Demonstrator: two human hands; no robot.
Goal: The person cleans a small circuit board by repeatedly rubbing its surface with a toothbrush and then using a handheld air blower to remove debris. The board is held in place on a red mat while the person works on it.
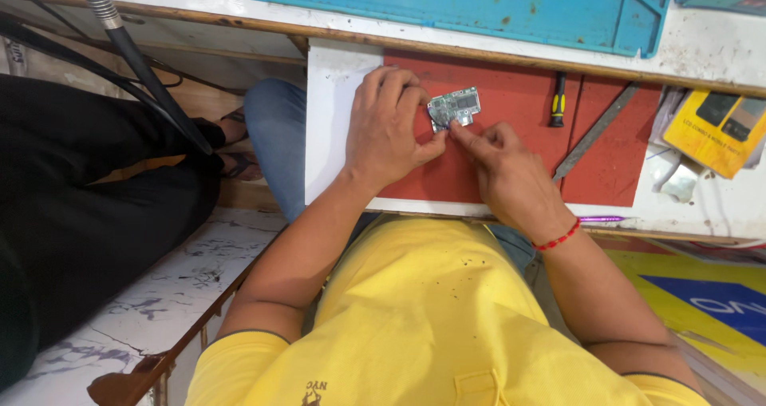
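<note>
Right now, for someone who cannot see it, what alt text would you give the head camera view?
Seen from above, a person's left hand and right hand pinch a small green circuit board over a red rubber mat. A black-and-yellow screwdriver and a flat grey metal file lie on the mat to the right, below a blue work mat.

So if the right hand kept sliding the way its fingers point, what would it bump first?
The right hand points up and left, and its fingertips already meet the small green circuit board. Just past that are the left hand fingers, pinching the same board.
</note>
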